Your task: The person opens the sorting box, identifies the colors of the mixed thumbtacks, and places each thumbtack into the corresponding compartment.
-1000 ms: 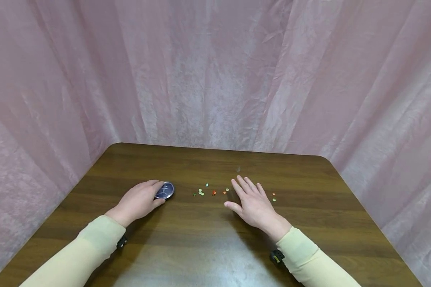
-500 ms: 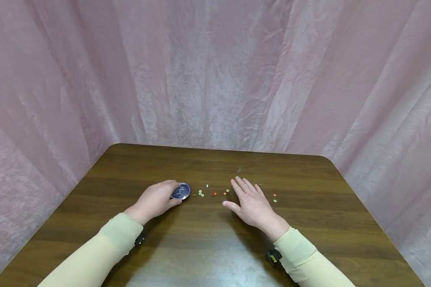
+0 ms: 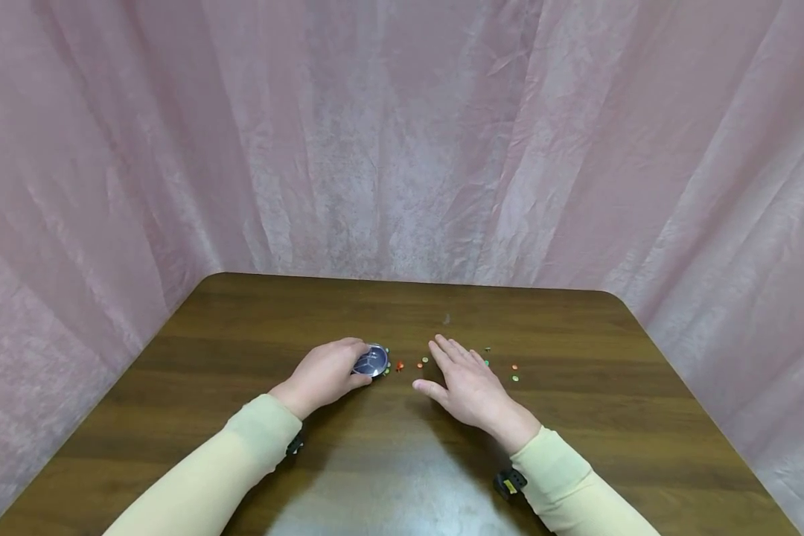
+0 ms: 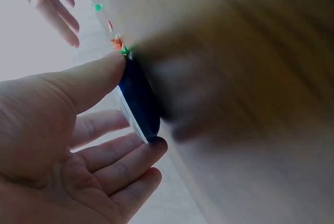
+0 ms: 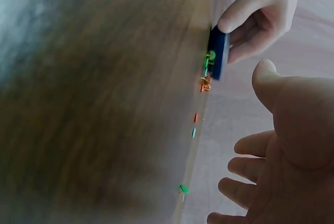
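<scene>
My left hand (image 3: pixel 328 374) grips a round dark-blue case (image 3: pixel 374 360), thumb on the near side and fingers on the far side. Its face shows a three-way divided pattern; the left wrist view has its dark side wall (image 4: pixel 140 98) low over the wood. Green thumbtacks (image 5: pixel 210 57) crowd its right rim, with orange thumbtacks (image 3: pixel 399 366) just beyond. My right hand (image 3: pixel 472 387), fingers straight and slightly spread, is held palm down over the tabletop to the right, holding nothing. Another orange thumbtack (image 3: pixel 420 365) lies left of its fingertips, and a green thumbtack (image 3: pixel 487 362) beside its fingers.
The brown wooden table (image 3: pixel 402 439) has rounded far corners. Right of my right hand lie an orange thumbtack (image 3: pixel 515 367) and a green one. A pink curtain (image 3: pixel 388 149) hangs behind the far edge and along both sides.
My left hand has slid the case rightward across the table, up to the green thumbtacks, whose left ones it now covers or has pushed along. My right hand has barely shifted.
</scene>
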`<action>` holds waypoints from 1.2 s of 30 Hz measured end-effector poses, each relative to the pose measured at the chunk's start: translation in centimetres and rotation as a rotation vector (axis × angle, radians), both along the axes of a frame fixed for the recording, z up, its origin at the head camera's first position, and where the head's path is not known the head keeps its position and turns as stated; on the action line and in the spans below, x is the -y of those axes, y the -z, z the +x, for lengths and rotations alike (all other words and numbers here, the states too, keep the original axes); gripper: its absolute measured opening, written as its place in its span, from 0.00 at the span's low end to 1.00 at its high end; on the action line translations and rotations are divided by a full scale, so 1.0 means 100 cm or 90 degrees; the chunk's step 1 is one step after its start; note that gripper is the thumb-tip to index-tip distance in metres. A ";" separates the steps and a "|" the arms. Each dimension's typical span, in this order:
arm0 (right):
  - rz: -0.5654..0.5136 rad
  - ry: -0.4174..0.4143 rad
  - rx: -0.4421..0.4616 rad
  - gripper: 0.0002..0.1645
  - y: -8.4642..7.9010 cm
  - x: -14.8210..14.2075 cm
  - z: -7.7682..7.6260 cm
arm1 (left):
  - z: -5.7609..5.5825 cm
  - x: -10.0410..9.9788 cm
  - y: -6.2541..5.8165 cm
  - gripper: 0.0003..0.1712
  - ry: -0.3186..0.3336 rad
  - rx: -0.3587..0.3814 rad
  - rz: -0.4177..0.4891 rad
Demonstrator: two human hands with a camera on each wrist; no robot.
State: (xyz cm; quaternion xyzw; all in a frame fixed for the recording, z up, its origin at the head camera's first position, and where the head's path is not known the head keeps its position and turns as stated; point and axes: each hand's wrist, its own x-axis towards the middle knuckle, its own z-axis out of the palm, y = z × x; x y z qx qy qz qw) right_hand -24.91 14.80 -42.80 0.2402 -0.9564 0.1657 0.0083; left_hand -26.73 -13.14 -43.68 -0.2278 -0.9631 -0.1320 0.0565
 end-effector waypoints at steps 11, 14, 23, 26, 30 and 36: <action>-0.004 -0.027 0.018 0.49 -0.006 0.002 -0.001 | -0.003 -0.035 -0.006 0.27 0.038 -0.007 0.004; -0.007 -0.028 0.027 0.48 -0.005 0.000 0.000 | -0.003 -0.043 -0.006 0.27 0.059 -0.017 0.002; -0.038 -0.054 0.026 0.48 -0.004 -0.003 0.003 | 0.010 -0.048 -0.012 0.27 0.041 -0.021 -0.024; -0.045 -0.075 0.019 0.49 -0.006 0.001 0.000 | 0.015 -0.045 -0.015 0.26 0.040 -0.026 -0.033; -0.042 -0.120 0.017 0.48 -0.008 0.012 -0.002 | 0.019 -0.043 -0.012 0.27 0.041 -0.026 -0.034; -0.016 -0.152 -0.005 0.45 -0.004 0.025 -0.007 | 0.021 -0.040 -0.011 0.28 0.059 -0.029 -0.024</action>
